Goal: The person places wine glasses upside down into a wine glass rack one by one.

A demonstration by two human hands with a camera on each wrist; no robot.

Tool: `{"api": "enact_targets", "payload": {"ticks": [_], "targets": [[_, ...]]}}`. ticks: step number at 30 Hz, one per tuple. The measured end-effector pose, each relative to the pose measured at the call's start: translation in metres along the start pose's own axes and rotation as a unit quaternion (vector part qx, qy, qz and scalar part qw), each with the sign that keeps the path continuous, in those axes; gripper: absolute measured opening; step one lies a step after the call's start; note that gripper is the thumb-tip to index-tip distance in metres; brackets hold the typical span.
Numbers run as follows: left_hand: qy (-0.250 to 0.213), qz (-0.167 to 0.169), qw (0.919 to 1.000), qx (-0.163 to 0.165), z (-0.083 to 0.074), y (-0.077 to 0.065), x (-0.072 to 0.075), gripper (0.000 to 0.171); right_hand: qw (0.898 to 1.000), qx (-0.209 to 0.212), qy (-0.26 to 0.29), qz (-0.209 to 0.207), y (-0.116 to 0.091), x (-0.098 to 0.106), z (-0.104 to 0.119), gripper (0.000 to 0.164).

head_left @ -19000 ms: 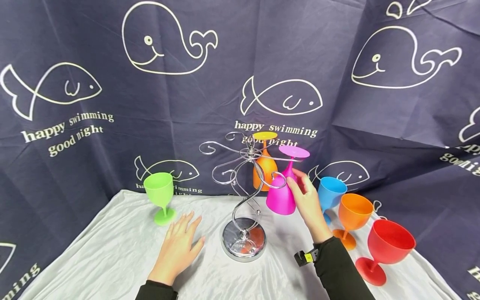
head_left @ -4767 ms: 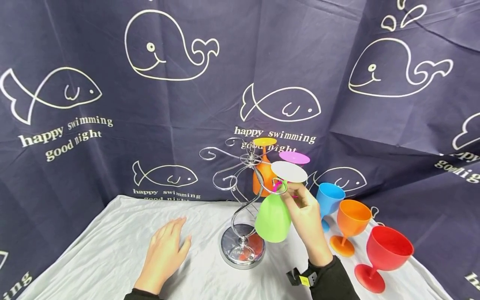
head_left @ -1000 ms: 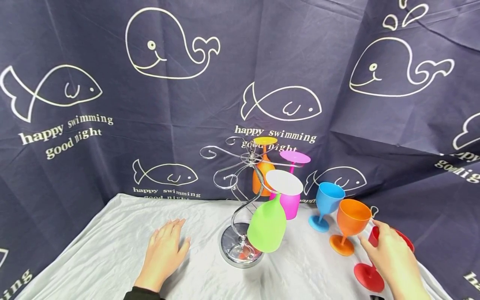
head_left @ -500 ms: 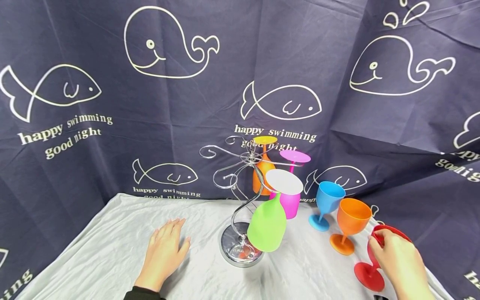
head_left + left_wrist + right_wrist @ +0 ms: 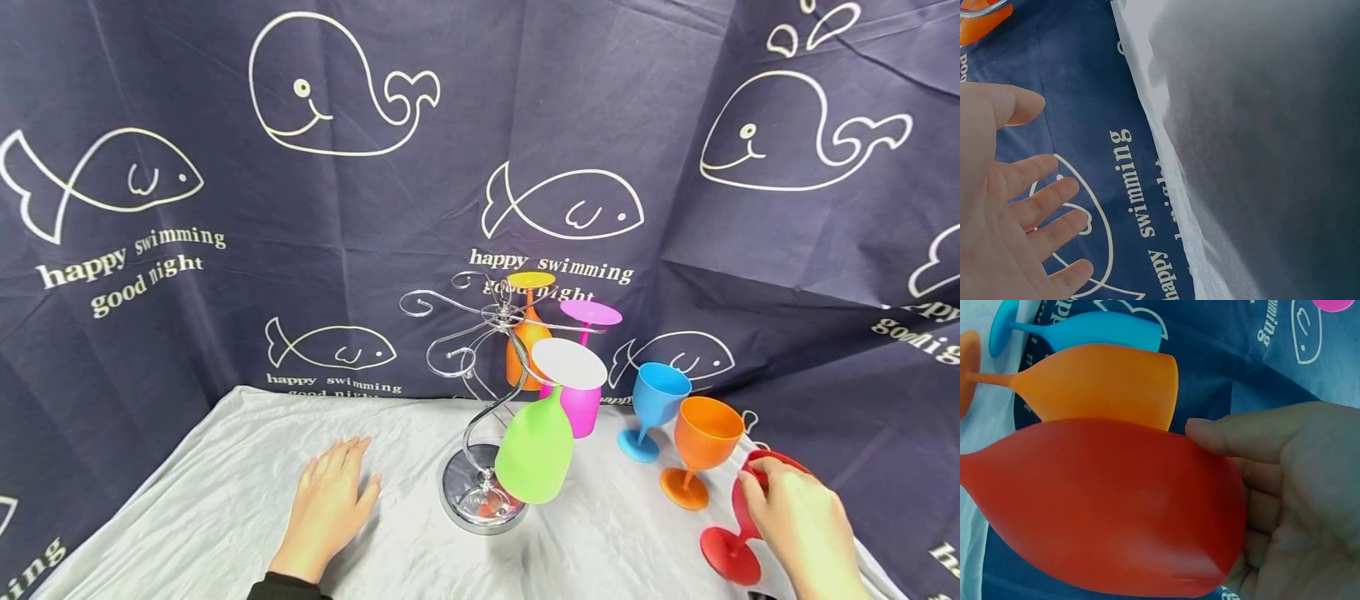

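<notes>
My right hand [image 5: 810,521] pinches the red goblet [image 5: 1116,506] at its rim, thumb on the outer wall and fingers over the far side. Its red foot shows below the hand in the head view; part of the bowl is hidden behind the fingers. Just left of it an orange goblet [image 5: 705,433] stands upright, with a blue goblet [image 5: 660,396] behind. My left hand [image 5: 326,504] hovers low over the white cloth with relaxed fingers, holding nothing. Between the hands stands a chrome goblet rack [image 5: 459,492].
Upside down on the rack's right side hang a green goblet [image 5: 534,454], a magenta goblet [image 5: 581,412] and another orange goblet [image 5: 517,367]. Curled arms [image 5: 422,304] on its left carry nothing. A dark printed curtain [image 5: 420,200] closes off the back of the white cloth [image 5: 210,492].
Earlier the green goblet went from the left of the cloth onto the rack. My right hand then reached the red goblet and took its rim; the goblet's foot has shifted slightly left.
</notes>
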State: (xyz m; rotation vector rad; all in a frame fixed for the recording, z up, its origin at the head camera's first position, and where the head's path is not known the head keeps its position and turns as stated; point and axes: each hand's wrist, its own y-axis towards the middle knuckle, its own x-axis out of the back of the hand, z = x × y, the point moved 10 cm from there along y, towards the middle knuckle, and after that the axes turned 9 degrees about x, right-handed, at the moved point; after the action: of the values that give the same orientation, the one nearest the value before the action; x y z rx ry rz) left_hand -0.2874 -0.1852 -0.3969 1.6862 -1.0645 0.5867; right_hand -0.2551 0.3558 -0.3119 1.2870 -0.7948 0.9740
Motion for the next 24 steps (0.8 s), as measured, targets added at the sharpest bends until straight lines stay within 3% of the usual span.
{"api": "enact_targets", "payload": {"ticks": [8,12,17,24], "targets": [[-0.003,0.008,1.0,0.002,0.001,0.001,-0.001,0.053,0.998,0.045,-0.005,-0.035,-0.006,0.008,0.018,0.023],[-0.003,0.01,0.9999,0.004,0.001,0.001,-0.001,0.053,0.996,0.068,0.028,-0.052,-0.008,0.01,0.028,0.022],[0.001,0.012,0.9999,0.004,0.001,0.002,-0.002,0.053,0.993,0.074,0.095,-0.018,-0.007,0.002,0.038,0.023],[-0.001,0.012,0.9999,0.005,0.002,0.001,-0.002,0.053,0.988,0.054,0.144,0.004,-0.008,0.002,0.043,0.028]]}}
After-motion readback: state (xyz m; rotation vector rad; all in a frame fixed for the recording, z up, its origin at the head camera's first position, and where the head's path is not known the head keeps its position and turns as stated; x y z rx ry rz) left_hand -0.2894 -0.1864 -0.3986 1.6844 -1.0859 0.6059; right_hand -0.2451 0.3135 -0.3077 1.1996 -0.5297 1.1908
